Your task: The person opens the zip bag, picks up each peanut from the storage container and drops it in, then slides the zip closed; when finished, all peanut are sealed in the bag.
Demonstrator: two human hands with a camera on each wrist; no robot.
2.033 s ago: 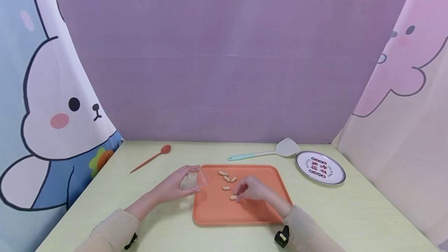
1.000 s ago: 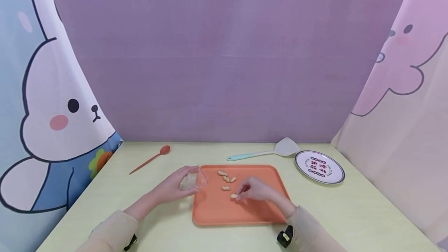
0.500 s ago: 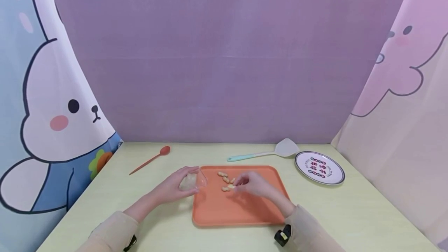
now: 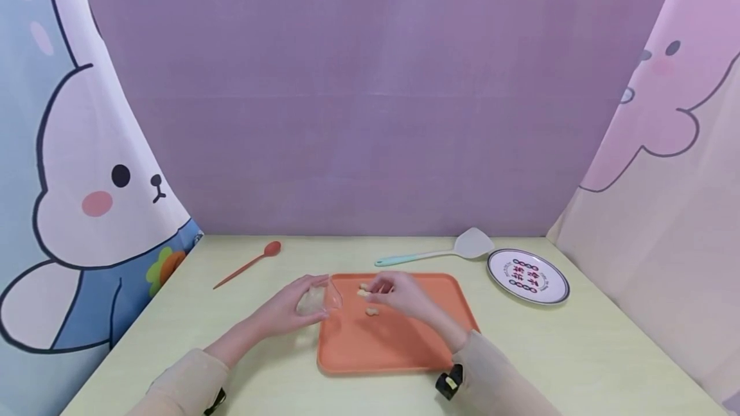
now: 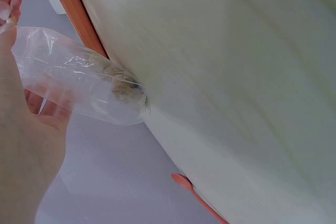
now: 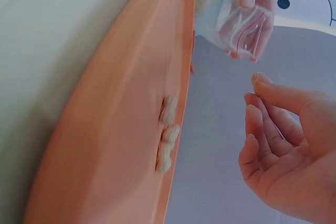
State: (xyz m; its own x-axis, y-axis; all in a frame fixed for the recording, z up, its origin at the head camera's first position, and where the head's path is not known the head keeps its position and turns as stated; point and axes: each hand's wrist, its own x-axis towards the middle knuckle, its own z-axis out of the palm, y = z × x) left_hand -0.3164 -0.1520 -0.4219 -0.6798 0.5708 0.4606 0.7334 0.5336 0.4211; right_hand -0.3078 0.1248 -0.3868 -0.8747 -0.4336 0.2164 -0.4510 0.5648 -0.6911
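From here I see the right hand (image 4: 399,294) pinch a peanut (image 6: 256,83) above the orange tray (image 4: 393,352), its other fingers loosely bent, while the left hand (image 4: 286,307) — thumb and fingers around it — grips a clear zip bag (image 5: 68,74) at the tray's edge. More peanuts (image 6: 168,109) lie on the tray; beyond, the surface (image 4: 584,352) carries a red spoon (image 4: 272,248), a spatula (image 4: 473,244) and a plate (image 4: 528,277).

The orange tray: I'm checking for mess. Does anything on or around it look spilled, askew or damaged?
Nothing stands out. The tray looks intact, the loose peanuts lie inside its rim, and the plastic bag in the left hand shows no visible tear.
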